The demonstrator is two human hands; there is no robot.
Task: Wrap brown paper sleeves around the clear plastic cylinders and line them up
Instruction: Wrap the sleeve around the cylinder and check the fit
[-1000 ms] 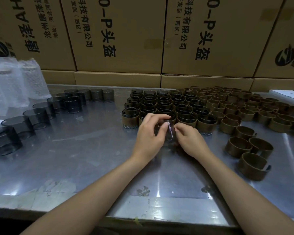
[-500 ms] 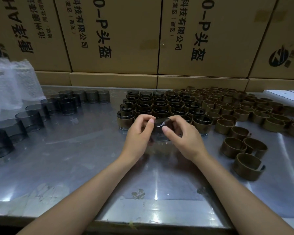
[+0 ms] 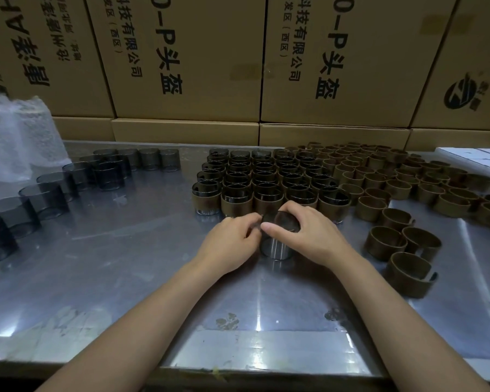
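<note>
A clear plastic cylinder stands on the steel table just in front of the rows of wrapped cylinders. My right hand grips its top from the right, thumb across the rim. My left hand pinches it at the left side. Whether a sleeve is on it is hidden by my fingers. Empty brown paper sleeves lie in a crowd at the right. Bare clear cylinders run in a curved line on the left.
Stacked cardboard boxes wall off the back of the table. A bubble-wrap bag sits at the far left. White flat boxes lie at the back right. Three loose sleeves sit near my right forearm.
Both hands lowered the cylinder from a raised, tilted hold down onto the table, upright. My right hand shifted over its top.
</note>
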